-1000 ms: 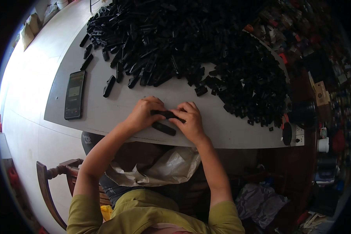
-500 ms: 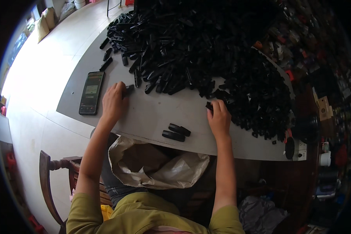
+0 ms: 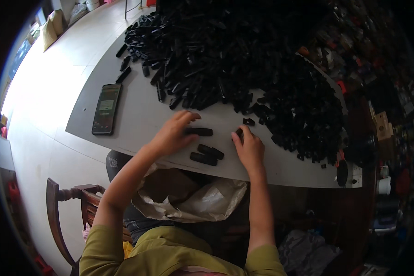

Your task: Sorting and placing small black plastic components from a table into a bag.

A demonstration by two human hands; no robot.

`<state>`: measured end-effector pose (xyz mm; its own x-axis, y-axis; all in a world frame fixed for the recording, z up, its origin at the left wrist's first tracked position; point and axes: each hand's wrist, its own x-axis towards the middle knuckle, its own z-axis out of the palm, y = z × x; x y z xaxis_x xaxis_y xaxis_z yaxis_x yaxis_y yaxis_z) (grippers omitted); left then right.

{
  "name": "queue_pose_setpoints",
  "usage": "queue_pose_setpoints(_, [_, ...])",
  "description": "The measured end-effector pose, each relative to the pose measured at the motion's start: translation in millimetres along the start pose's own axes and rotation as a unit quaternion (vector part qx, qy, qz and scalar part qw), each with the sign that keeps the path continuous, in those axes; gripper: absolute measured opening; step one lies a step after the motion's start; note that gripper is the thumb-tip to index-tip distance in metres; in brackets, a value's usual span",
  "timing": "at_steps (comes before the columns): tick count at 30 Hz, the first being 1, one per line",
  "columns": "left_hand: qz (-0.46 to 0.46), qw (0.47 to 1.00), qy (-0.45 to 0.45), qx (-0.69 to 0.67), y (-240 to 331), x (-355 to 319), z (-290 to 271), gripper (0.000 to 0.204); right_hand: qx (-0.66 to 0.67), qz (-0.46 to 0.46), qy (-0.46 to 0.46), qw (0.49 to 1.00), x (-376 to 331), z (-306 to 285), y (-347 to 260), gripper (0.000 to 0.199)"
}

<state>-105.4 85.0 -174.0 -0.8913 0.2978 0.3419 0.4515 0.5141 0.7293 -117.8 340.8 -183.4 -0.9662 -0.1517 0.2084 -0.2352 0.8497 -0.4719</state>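
Note:
My left hand (image 3: pixel 170 134) is over the middle of the table, fingers spread. Between its thumb and forefinger is the near end of a long black plastic piece (image 3: pixel 202 131), which seems to lie on the tabletop. To its right, my right hand (image 3: pixel 250 146) is closed in a pinch on a small black piece (image 3: pixel 238 132), mostly covered by the fingers. Another small black part (image 3: pixel 249 122) lies just beyond that hand. Two black oblong pieces, one (image 3: pixel 203 159) nearer and one (image 3: pixel 211 151) farther, rest side by side close to the table's front edge.
A large heap of black plastic pieces (image 3: pixel 202 69) covers the far side of the grey table (image 3: pixel 147 133), with smaller parts (image 3: pixel 308 129) piled at the right. A phone (image 3: pixel 106 110) lies at the left. Below the front edge hangs an open woven sack (image 3: pixel 216 202).
My left hand has swung right from beside the phone, and the long black piece now lies by it at mid-table. My right hand has drawn slightly left and nearer, away from the heap.

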Motion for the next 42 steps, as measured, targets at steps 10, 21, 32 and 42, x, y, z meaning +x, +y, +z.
queue_pose_setpoints(10, [-0.025, 0.996, -0.012, 0.080, 2, 3, 15, 0.027, 0.152, -0.102, -0.063, 0.981, 8, -5, 8, 0.031])
queue_pose_setpoints(21, [-0.022, 0.995, -0.059, -0.079, -17, 13, 23, 0.023, 0.140, -0.110, -0.068, 0.982, 1, 1, -15, 0.028])
queue_pose_setpoints(32, [0.036, 0.998, -0.057, -0.017, -17, 30, 13, 0.018, 0.090, -0.110, 0.063, 0.988, 10, -1, 2, 0.032])
queue_pose_setpoints(42, [0.058, 0.926, 0.037, 0.370, -10, 51, 39, 0.017, 0.301, 0.034, 0.063, 0.951, 7, 6, 19, 0.016])
